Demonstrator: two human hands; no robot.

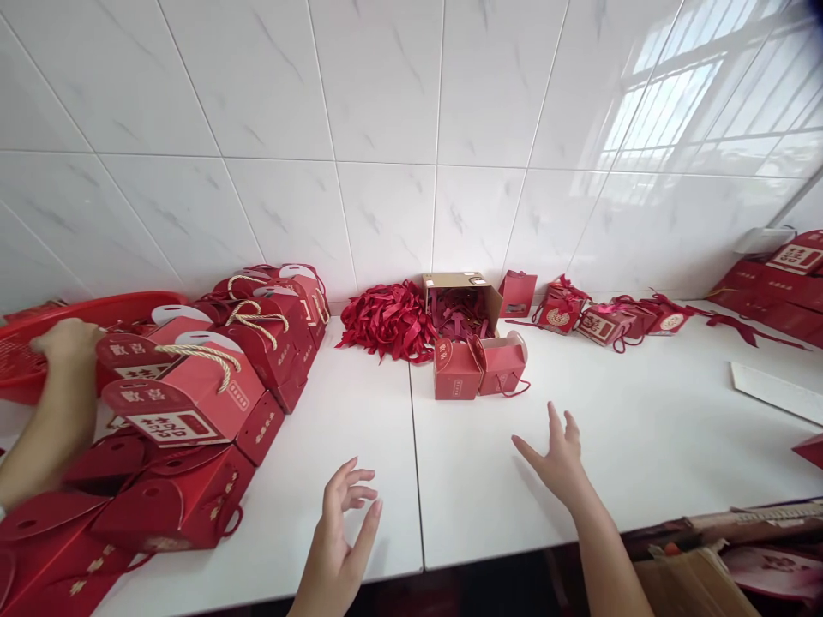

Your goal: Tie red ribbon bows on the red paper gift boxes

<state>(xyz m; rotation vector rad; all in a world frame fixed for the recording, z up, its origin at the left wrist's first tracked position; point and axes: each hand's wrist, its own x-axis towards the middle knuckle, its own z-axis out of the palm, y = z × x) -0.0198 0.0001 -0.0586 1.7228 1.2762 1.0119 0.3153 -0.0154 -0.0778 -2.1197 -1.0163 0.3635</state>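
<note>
Red boxes (459,373) beyond right hand (558,458)

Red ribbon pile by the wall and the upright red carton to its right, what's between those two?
In the head view, an open cardboard box holding dark red ribbons lies between them; two red gift boxes stand in front of it.

Bright, diffuse light. You get a glaring window reflection (675,111) on the tiled wall (386,111), upper right; faint shadows on your white table (476,523); stretched edges; co-worker's arm (61,407) blurred.
</note>
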